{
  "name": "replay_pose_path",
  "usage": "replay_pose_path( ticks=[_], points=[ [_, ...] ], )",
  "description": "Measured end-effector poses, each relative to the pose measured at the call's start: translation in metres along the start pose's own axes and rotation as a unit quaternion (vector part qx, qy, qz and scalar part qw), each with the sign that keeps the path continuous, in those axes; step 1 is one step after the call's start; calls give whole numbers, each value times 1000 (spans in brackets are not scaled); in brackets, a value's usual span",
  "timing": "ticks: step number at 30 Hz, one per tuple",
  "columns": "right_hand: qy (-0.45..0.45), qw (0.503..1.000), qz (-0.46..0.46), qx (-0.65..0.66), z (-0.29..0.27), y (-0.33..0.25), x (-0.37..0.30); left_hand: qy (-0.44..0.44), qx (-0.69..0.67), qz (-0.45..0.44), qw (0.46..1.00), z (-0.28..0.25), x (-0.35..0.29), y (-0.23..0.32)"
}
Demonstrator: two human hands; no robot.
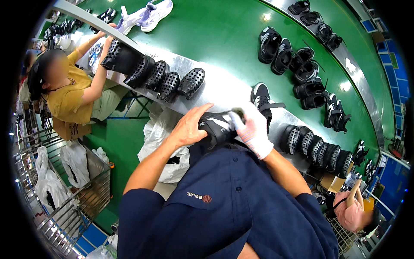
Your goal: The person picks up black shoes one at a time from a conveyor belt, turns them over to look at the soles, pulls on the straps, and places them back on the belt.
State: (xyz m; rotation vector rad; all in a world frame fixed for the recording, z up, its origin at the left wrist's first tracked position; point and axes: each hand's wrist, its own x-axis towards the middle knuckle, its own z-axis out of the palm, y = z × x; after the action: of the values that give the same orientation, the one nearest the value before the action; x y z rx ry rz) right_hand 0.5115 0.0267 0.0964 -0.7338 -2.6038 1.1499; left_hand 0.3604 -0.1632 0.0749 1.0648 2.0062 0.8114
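Observation:
A black sneaker (pixel 217 126) with white and grey patches is held close in front of my dark blue shirt, over the near edge of the metal rim. My bare left hand (pixel 189 125) grips one end of it between thumb and fingers. Over its other end is my right hand (pixel 255 131), in a white glove; motion smears its fingers, so their hold is unclear. Just beyond the right hand stands another black sneaker (pixel 261 97) with a white toe and a loose strap.
Perforated black shoe lasts stand along the metal rim (pixel 217 84), some at left (pixel 169 86), others at right (pixel 317 146). Several black shoes (pixel 282 56) and a white-lilac pair (pixel 148 15) sit on the green belt. Co-workers in yellow (pixel 64 99) and pink (pixel 348 211) flank me. A wire cart (pixel 97 194) holds white bags.

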Motion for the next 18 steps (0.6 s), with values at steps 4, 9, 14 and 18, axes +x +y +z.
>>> replay_pose_path(
  ticks=[4, 9, 14, 18],
  points=[
    [16, 990, 96, 100, 8, 34, -18, 97, -35, -122, 987, 49, 5, -28],
    [-24, 987, 138, 79, 49, 65, -19, 73, -41, -295, 952, 71, 73, -24],
    [-15, 970, 217, 108, 24, 62, -25, 150, 176, -227, 946, 67, 69, -18],
    [-32, 970, 225, 84, 17, 67, -39, 248, 162, -13, 955, 64, 50, -10]
  ],
)
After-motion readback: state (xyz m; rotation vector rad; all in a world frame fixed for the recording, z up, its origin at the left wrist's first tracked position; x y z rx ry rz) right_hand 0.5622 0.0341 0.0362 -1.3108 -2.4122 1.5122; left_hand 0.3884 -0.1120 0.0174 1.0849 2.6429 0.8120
